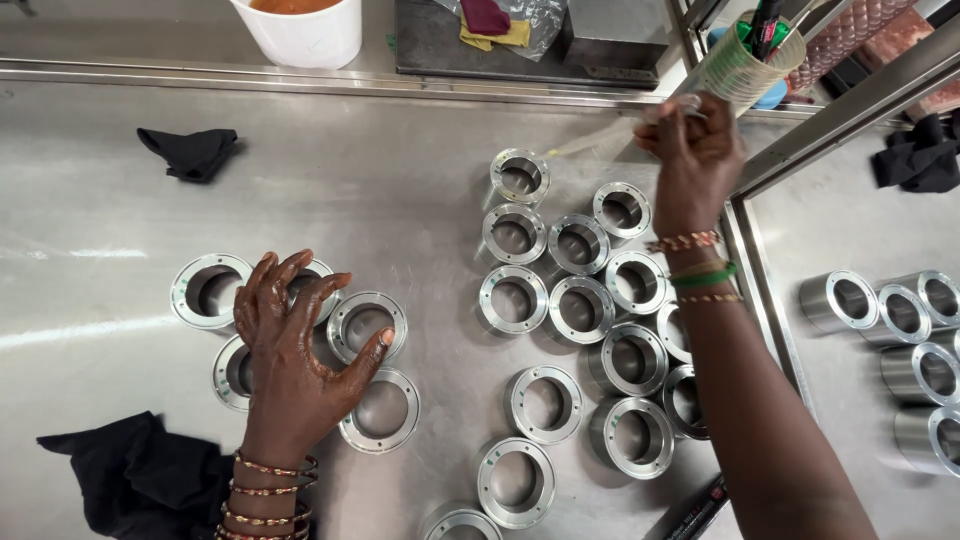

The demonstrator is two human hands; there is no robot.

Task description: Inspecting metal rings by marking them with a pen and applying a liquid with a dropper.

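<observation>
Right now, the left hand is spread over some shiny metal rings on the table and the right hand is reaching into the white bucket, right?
Not quite. The left hand is spread over the metal rings on the steel table, but the right hand is not at the white bucket. The head view shows it up by the clear cup of pens, holding something thin.

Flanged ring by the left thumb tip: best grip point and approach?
The flanged ring lies flat, bore up, beside the left hand. Probably come from straight above: one finger in the open bore, thumb on the outer rim. Neighbouring rings crowd its left and lower sides, so side pinches look awkward.
</observation>
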